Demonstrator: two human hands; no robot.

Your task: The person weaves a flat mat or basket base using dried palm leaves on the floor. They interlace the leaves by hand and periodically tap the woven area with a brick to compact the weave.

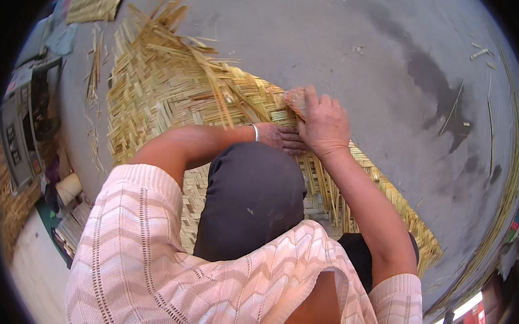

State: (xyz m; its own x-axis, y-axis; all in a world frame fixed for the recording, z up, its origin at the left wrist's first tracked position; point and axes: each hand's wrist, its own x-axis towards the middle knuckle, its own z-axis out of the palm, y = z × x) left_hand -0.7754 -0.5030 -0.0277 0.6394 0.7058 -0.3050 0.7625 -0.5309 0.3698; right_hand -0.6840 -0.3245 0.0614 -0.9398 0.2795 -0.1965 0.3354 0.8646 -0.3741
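A large woven mat of flat yellow-green reed strips [152, 89] lies on the floor and runs beneath me. My left hand [279, 138], with a pale bangle [256, 132] at its wrist, rests flat on the mat near the far edge, fingers stretched toward the right. Just beyond it, my right hand [326, 121] grips a rough reddish piece that looks like a chunk of brick [296, 101]. This piece is at the mat's folded edge, close to my left fingertips. Loose strip ends [326, 186] run under my right forearm.
My dark-clad knee [255, 197] covers part of the mat. Loose strips [173, 25] stick out at its far left corner. Scraps lie on the grey floor [266, 27]. Long reeds [508, 175] line the right side; a grey boxy object [24, 123] stands at left.
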